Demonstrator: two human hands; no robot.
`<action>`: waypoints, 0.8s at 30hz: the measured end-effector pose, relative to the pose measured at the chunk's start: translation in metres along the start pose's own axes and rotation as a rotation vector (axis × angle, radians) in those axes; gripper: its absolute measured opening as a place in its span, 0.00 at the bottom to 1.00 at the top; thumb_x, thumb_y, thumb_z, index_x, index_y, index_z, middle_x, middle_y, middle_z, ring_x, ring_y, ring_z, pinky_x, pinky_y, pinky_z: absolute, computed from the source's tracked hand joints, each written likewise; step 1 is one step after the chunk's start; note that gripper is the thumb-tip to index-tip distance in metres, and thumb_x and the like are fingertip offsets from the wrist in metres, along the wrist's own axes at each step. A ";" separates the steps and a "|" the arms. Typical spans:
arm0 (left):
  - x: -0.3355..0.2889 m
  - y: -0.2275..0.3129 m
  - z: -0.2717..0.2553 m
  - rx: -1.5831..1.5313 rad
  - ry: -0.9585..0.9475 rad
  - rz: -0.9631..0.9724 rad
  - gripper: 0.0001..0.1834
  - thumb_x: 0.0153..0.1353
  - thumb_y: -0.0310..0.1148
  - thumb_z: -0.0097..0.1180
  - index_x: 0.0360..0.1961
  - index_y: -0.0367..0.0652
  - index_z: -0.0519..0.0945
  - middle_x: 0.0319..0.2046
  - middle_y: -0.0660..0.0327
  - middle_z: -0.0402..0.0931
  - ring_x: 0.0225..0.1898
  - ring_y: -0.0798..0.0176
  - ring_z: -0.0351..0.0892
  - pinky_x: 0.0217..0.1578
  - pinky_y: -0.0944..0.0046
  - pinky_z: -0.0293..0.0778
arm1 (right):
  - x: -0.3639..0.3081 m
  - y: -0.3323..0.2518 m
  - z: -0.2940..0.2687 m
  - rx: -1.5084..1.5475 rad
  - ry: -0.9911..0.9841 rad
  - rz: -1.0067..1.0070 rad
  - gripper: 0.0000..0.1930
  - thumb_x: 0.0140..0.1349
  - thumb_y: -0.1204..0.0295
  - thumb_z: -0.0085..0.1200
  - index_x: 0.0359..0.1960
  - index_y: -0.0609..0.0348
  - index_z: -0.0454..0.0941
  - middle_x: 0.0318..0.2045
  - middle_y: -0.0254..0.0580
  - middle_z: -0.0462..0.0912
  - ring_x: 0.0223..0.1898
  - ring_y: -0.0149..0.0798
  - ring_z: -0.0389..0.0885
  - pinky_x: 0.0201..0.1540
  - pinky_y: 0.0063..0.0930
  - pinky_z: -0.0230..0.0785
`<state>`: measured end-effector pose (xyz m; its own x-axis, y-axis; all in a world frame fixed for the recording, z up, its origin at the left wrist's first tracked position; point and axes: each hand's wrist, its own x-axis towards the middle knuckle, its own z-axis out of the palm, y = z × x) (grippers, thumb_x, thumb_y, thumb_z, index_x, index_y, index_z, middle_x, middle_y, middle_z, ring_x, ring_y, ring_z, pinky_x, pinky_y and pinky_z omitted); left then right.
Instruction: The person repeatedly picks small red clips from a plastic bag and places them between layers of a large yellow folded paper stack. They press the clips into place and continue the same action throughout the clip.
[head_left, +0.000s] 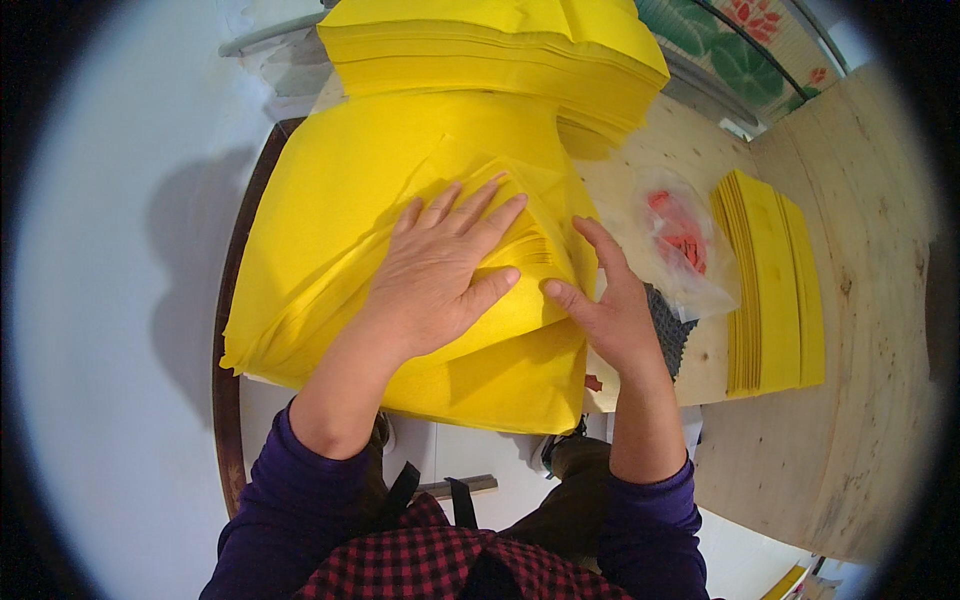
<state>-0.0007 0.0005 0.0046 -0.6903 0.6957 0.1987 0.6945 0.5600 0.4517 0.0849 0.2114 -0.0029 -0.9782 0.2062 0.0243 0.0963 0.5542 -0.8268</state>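
A pile of yellow fabric sheets (330, 180) spreads over the table before me, its near layers folded back into overlapping flaps. My left hand (430, 265) lies flat on these sheets, fingers stretched out and thumb apart. At the pile's right edge is my right hand (612, 305), its thumb and index finger spread, with nothing visible between them. The other fingers of that hand are mostly hidden. Between the hands, several thin layer edges show under a raised fold.
Behind stands a taller stack of yellow fabric (490, 60). On the wooden tabletop (640, 150) to the right lie a clear plastic bag (685, 240) with red pieces, a dark grey cloth (668, 325) and folded yellow pieces (765, 290) beside a wooden panel (850, 300).
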 end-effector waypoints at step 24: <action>0.000 0.002 -0.002 0.036 0.006 0.004 0.36 0.66 0.52 0.48 0.73 0.53 0.60 0.74 0.54 0.54 0.73 0.39 0.52 0.70 0.36 0.47 | 0.000 0.000 0.003 -0.012 -0.005 0.015 0.44 0.49 0.63 0.71 0.68 0.61 0.63 0.70 0.59 0.62 0.72 0.54 0.58 0.73 0.39 0.51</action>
<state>-0.0001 0.0010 0.0068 -0.6889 0.6950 0.2059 0.7038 0.5736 0.4190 0.0841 0.2093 -0.0046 -0.9776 0.2103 0.0093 0.1129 0.5609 -0.8201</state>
